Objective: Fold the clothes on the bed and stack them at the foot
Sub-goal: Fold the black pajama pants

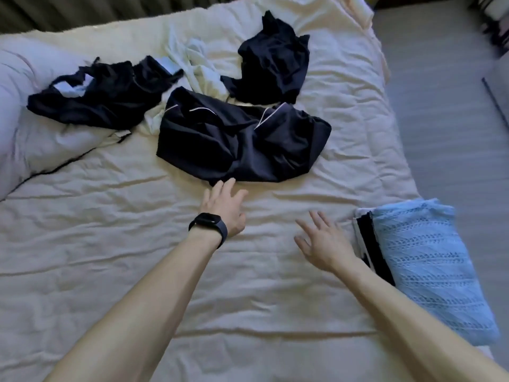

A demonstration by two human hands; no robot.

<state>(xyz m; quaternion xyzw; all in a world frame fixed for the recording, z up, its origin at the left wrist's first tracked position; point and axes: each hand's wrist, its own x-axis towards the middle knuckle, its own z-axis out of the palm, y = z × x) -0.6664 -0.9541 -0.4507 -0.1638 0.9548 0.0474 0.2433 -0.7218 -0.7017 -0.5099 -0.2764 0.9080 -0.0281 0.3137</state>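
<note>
A dark navy garment with thin white piping lies crumpled in the middle of the bed. My left hand, a black watch on its wrist, reaches out with straight fingers, the tips at the garment's near edge. My right hand hovers open over the sheet, holding nothing. Another dark garment lies farther back, and a black one with white patches lies at the left. A crumpled white garment sits between them. At the right edge lies a folded stack topped by a light blue knit.
A pillow bulges at the left side of the bed. Grey floor runs along the right of the bed. Dark curtains hang beyond the far edge. Wrinkled cream sheet lies between my arms.
</note>
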